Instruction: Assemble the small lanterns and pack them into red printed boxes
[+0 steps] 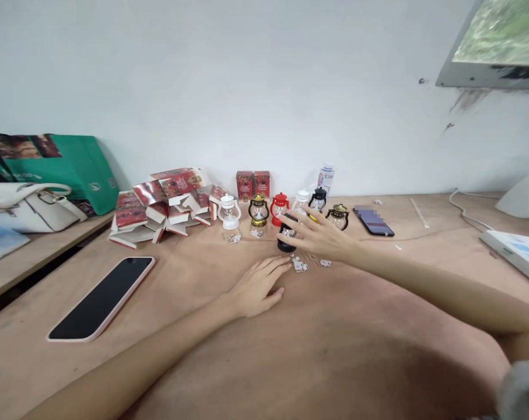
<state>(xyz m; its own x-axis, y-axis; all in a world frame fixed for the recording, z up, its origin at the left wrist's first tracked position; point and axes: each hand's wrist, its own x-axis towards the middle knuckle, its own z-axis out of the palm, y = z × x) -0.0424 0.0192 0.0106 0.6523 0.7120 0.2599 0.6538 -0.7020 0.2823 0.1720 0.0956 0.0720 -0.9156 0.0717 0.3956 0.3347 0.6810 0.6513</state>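
Observation:
My left hand (pixel 258 287) lies on the table with its fingers stretched out and thumb apart. Its fingertips reach small pale cut-out pieces (pixel 299 264). My right hand (pixel 323 238) is raised just beyond, fingers spread across a small black lantern (pixel 285 242) and partly hiding it; whether they touch is unclear. Behind stand more small lanterns: a white one (pixel 229 214), a bronze one (pixel 258 211), a red one (pixel 278 207), another white one (pixel 301 199), a black one (pixel 318 198) and a dark one with a gold top (pixel 338 216).
Opened red boxes (pixel 168 204) are heaped at back left, with two upright red boxes (pixel 253 185) by the wall. A phone (pixel 101 298) lies left, another phone (pixel 373 220) right. A clear bottle (pixel 326 177), white bag (pixel 28 207), green bag (pixel 83 169) and power strip (pixel 514 254) surround them.

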